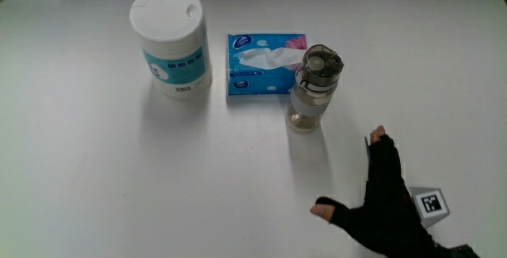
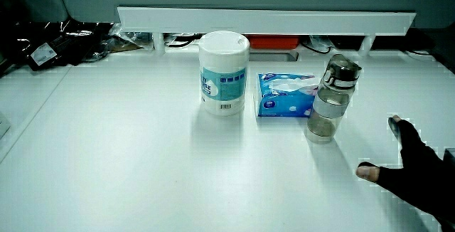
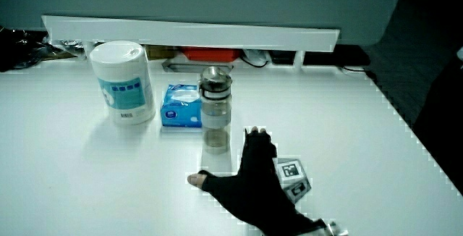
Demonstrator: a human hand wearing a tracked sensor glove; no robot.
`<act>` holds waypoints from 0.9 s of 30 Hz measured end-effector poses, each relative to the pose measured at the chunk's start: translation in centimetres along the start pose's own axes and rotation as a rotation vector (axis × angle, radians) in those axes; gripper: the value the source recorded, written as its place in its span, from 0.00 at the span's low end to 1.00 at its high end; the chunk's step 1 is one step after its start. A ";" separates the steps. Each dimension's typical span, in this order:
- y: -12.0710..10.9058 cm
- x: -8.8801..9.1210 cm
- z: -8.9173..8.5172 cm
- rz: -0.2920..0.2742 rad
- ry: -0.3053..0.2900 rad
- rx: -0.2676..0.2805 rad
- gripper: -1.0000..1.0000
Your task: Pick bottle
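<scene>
A clear bottle [image 1: 314,89] with a grey lid stands upright on the white table [image 1: 119,179], touching or nearly touching a blue tissue pack [image 1: 264,62]. Both side views show the bottle [image 2: 329,100] [image 3: 215,108] upright as well. The hand [image 1: 379,202] in its black glove lies over the table, nearer to the person than the bottle and apart from it. Its fingers are spread, the thumb stretched out, and it holds nothing. The patterned cube [image 1: 428,204] sits on its back. In both side views the hand [image 2: 412,169] [image 3: 249,178] is open.
A white canister of wipes [image 1: 172,43] with a blue label stands beside the tissue pack. A low white partition [image 2: 263,20] runs along the table's edge farthest from the person, with cables and dark items [image 2: 50,40] past it.
</scene>
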 end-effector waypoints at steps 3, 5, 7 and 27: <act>1.4 -0.3 0.2 -0.086 0.042 -0.016 0.50; 2.4 -0.8 0.1 -0.058 0.139 -0.009 0.50; 3.3 -0.9 0.0 -0.080 0.160 -0.016 0.50; 10.5 -0.7 -1.1 -0.158 0.319 0.044 0.50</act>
